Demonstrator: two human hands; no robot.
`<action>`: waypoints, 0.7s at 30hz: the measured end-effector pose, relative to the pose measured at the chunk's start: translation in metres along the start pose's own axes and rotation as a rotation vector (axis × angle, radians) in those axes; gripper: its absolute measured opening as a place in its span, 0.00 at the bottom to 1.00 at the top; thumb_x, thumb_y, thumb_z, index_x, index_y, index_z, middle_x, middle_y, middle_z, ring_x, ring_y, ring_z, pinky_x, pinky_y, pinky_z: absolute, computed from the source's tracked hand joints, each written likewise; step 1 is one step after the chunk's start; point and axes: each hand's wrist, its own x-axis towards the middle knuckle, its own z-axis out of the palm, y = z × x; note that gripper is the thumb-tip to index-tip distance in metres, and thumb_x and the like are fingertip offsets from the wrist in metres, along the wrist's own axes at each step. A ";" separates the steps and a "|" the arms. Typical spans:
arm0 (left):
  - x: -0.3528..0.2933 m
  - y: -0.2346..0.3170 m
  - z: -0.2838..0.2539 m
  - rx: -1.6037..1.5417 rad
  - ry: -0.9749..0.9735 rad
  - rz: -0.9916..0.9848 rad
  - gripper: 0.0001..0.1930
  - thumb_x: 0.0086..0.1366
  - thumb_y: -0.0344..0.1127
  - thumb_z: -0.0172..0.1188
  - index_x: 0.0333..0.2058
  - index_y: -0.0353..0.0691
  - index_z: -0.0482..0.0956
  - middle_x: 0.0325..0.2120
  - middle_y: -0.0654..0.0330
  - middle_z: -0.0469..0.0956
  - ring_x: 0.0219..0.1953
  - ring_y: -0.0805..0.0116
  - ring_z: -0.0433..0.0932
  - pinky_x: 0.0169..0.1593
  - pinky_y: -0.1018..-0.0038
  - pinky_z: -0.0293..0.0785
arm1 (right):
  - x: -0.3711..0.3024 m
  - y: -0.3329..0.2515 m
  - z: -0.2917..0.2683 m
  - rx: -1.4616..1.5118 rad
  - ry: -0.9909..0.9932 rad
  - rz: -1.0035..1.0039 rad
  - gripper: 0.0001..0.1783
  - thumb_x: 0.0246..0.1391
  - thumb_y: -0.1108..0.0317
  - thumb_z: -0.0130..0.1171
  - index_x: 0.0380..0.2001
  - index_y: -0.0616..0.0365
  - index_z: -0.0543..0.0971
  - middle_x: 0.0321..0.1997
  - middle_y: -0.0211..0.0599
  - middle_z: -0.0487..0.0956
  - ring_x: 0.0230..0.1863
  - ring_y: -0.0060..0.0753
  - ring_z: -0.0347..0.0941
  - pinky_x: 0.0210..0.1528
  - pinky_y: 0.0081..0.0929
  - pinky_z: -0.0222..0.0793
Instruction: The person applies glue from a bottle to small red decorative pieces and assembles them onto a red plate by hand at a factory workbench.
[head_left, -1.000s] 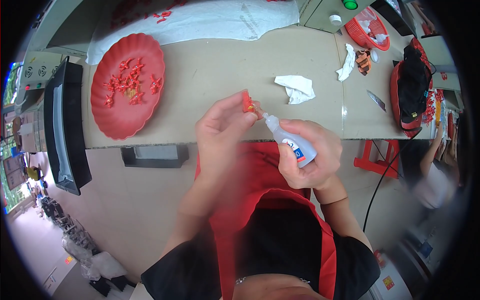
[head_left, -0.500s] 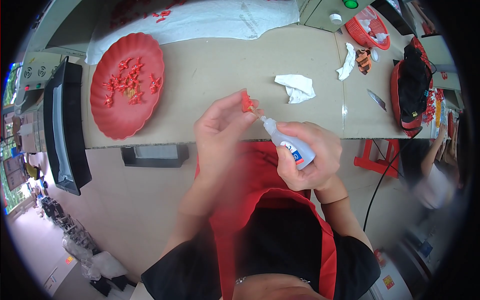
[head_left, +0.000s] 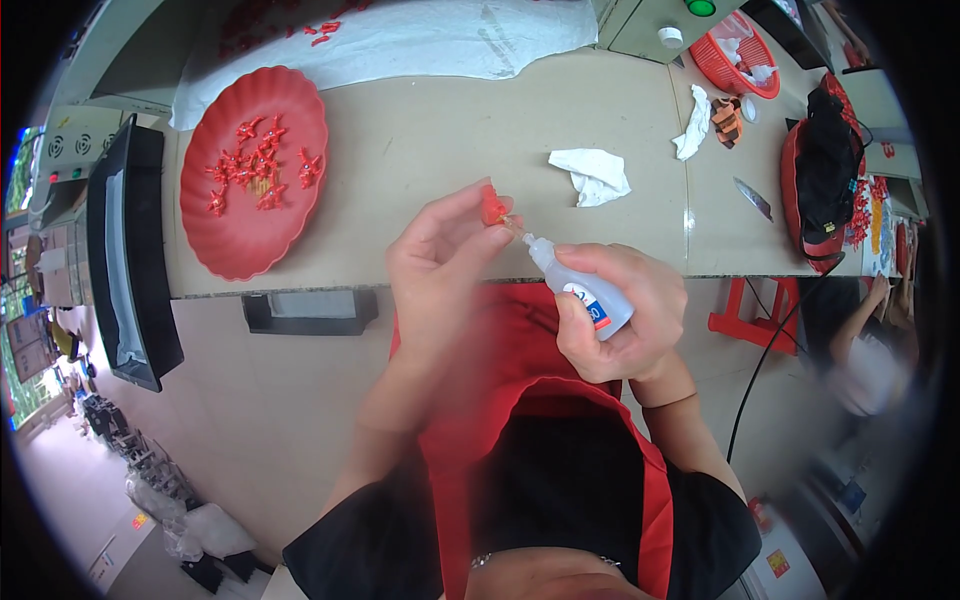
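Observation:
Between the thumb and fingers of my left hand [head_left: 445, 245] is a small glossy red figurine [head_left: 492, 207], with a yellowish part at its lower end. My right hand [head_left: 630, 310] is wrapped round a translucent white squeeze bottle [head_left: 585, 285] with a narrow nozzle. The bottle tilts up and to the left, its tip close to the yellowish end of the figurine; whether the two touch I cannot tell. Both hands are over the table's front edge. To the left, a scalloped red plate [head_left: 300, 215] carries several glossy red figurines [head_left: 262, 160].
A crumpled white tissue [head_left: 592, 177] lies beyond my right hand. Farther right are another tissue [head_left: 694, 123], a knife [head_left: 752, 198], a red basket [head_left: 738, 62] and a red-and-black bag [head_left: 822, 170]. A black tray [head_left: 130, 250] stands left; a red stool [head_left: 755, 318] is below the table.
My right hand and the bottle have shifted very slightly right, so the nozzle sits a little farther from the figurine. My left hand has barely moved.

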 end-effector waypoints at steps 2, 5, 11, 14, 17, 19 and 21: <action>0.001 -0.001 -0.001 -0.005 -0.008 0.009 0.17 0.55 0.19 0.56 0.46 0.29 0.72 0.37 0.49 0.77 0.38 0.61 0.79 0.47 0.68 0.72 | 0.001 0.001 0.000 -0.001 -0.007 0.012 0.18 0.30 0.80 0.59 0.32 0.64 0.76 0.25 0.38 0.78 0.20 0.35 0.75 0.23 0.23 0.71; 0.002 0.001 -0.001 -0.001 0.001 0.005 0.17 0.55 0.18 0.56 0.46 0.29 0.72 0.37 0.50 0.77 0.38 0.61 0.79 0.47 0.69 0.72 | 0.002 0.003 0.002 0.005 -0.004 -0.013 0.18 0.30 0.81 0.59 0.33 0.65 0.76 0.25 0.39 0.78 0.20 0.36 0.75 0.23 0.23 0.71; 0.009 0.000 -0.011 -0.124 -0.028 -0.040 0.17 0.57 0.19 0.55 0.46 0.30 0.72 0.37 0.52 0.76 0.39 0.64 0.78 0.46 0.71 0.73 | 0.009 -0.002 0.003 -0.004 -0.015 -0.006 0.17 0.34 0.79 0.59 0.34 0.67 0.76 0.24 0.41 0.78 0.21 0.31 0.76 0.24 0.21 0.71; 0.016 0.004 -0.026 -0.231 0.017 -0.190 0.16 0.59 0.22 0.55 0.47 0.32 0.71 0.39 0.54 0.77 0.41 0.67 0.77 0.48 0.69 0.74 | 0.019 0.000 0.008 0.070 -0.009 0.292 0.15 0.43 0.72 0.55 0.36 0.71 0.75 0.28 0.42 0.78 0.25 0.32 0.76 0.30 0.21 0.71; 0.026 -0.002 -0.048 -0.433 -0.025 -0.237 0.16 0.60 0.24 0.54 0.48 0.32 0.71 0.42 0.55 0.76 0.44 0.67 0.76 0.50 0.68 0.74 | 0.052 0.022 0.029 0.592 -0.116 0.816 0.17 0.46 0.73 0.55 0.41 0.68 0.70 0.28 0.38 0.76 0.28 0.29 0.75 0.30 0.22 0.71; 0.029 -0.006 -0.059 -0.528 -0.059 -0.275 0.16 0.60 0.23 0.54 0.48 0.31 0.70 0.44 0.54 0.75 0.46 0.64 0.75 0.51 0.67 0.74 | 0.076 0.053 0.061 0.771 -0.121 0.780 0.15 0.45 0.76 0.55 0.40 0.64 0.69 0.27 0.34 0.74 0.26 0.26 0.72 0.28 0.23 0.71; 0.027 -0.001 -0.063 -0.519 -0.035 -0.280 0.17 0.59 0.23 0.54 0.48 0.31 0.70 0.44 0.54 0.75 0.46 0.64 0.75 0.52 0.67 0.73 | 0.109 0.094 0.093 0.643 -0.239 0.698 0.12 0.44 0.76 0.56 0.36 0.61 0.70 0.27 0.31 0.72 0.23 0.24 0.70 0.27 0.21 0.70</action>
